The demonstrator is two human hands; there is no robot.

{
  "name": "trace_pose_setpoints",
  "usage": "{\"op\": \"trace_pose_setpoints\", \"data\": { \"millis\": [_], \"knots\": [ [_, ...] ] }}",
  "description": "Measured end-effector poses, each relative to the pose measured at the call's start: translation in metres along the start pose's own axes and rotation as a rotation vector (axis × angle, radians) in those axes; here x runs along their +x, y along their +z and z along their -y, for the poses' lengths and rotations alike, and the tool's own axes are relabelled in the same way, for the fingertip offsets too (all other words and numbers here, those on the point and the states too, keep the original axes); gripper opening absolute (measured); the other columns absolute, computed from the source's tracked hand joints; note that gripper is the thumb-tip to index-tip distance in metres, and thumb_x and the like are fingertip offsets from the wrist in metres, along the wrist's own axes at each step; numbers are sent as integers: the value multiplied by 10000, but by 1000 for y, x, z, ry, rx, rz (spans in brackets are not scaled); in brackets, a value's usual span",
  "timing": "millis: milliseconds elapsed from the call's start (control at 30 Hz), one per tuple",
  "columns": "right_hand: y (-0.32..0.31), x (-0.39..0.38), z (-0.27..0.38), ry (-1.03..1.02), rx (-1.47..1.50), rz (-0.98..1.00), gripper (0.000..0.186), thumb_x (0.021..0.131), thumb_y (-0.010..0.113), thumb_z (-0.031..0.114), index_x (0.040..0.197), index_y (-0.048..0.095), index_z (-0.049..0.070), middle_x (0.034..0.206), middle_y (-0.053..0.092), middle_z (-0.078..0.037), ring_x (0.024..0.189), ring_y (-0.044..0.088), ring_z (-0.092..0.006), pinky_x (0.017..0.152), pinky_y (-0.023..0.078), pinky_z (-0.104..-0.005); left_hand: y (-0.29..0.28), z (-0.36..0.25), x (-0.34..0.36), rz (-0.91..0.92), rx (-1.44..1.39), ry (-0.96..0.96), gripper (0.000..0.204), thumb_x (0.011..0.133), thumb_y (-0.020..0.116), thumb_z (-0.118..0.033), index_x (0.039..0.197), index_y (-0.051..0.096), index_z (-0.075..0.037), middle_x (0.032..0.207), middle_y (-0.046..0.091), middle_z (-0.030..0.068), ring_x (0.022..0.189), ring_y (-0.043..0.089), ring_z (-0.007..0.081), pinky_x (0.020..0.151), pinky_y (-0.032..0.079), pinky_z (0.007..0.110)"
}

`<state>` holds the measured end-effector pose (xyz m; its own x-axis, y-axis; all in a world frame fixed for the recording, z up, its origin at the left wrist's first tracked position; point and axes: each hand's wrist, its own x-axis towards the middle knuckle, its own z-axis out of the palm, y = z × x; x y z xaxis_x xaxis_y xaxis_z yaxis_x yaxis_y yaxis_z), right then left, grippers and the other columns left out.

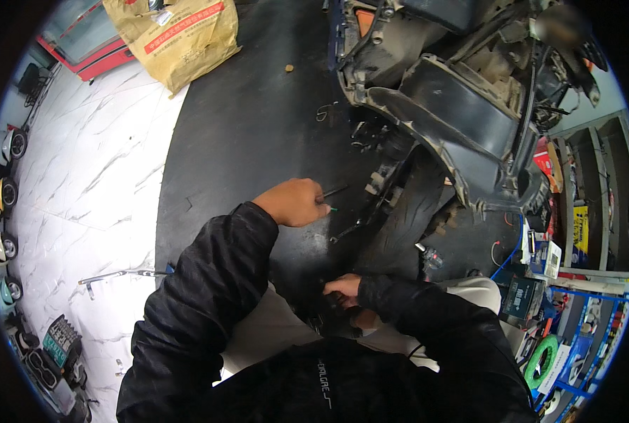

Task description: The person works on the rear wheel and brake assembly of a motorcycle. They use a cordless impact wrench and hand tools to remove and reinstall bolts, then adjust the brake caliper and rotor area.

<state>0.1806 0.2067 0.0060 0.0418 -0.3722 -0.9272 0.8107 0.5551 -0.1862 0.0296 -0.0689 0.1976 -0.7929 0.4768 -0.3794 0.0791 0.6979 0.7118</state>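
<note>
My left hand (293, 202) is closed around a thin dark tool (333, 191) whose tip pokes out to the right, low over the black floor mat (258, 127). Close to my lap, my right hand (343, 287) grips a small dark object (332, 314); what it is cannot be made out. Both hands sit beside the rear tyre (406, 211) of a dusty, stripped scooter (455, 92). Another slim tool (346, 231) lies on the mat between my hands and the tyre. Black jacket sleeves cover both forearms.
A brown paper sack (180, 35) lies at the mat's far left corner. On the white marble floor a long metal wrench (120, 275) rests to my left, near a black crate (60, 338). Shelves with boxes and a green cable coil (543, 359) stand at right.
</note>
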Motion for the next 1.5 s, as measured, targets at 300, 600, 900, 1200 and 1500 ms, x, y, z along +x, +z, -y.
{"op": "trace_pose_setpoints", "data": {
  "millis": [300, 600, 900, 1200, 1500],
  "knots": [
    [84, -247, 90, -880, -281, -375, 835, 927, 802, 195, 1594, 369, -60, 1142, 667, -126, 952, 703, -177, 852, 581, -329, -23, -60, -16, -339, -192, -19, 727, 1028, 655, -592, 688, 620, 49, 525, 485, 117, 525, 490, 212, 558, 452, 403],
    [100, -243, 110, -1069, -388, -833, 895, 924, 809, 331, 1542, 383, -157, 1290, 630, -324, 1140, 698, -417, 977, 570, -445, 37, -88, -57, 101, -1014, -115, 474, 1149, 572, -379, 1347, 603, 51, 1153, 710, 88, 1012, 684, 141, 909, 581, 319],
    [-90, -326, -29, -1470, -9, -979, 435, 1065, 707, 302, 1366, 682, -11, 1037, 743, -46, 888, 668, -108, 818, 557, -292, 58, -96, -48, -120, -956, -243, 337, 1123, 614, -244, 1345, 605, 9, 996, 633, 73, 821, 669, 170, 794, 652, 372],
    [-264, -23, -267, -180, 154, -1488, 725, 845, 825, 586, 1173, 772, -59, 1265, 724, -322, 1235, 696, -441, 1040, 561, -474, 75, -94, -55, -196, -860, -307, 340, 1092, 661, -197, 1313, 623, 59, 769, 574, 40, 648, 642, 181, 678, 612, 348],
    [-299, 54, -257, -60, 194, -1181, 665, 799, 866, 498, 1215, 763, -9, 1333, 738, -219, 1270, 700, -353, 1051, 565, -425, 95, -96, -115, -205, -1114, -444, 373, 1138, 571, -182, 1392, 563, 91, 574, 460, 25, 722, 686, 290, 863, 618, 571]
  ]
}}
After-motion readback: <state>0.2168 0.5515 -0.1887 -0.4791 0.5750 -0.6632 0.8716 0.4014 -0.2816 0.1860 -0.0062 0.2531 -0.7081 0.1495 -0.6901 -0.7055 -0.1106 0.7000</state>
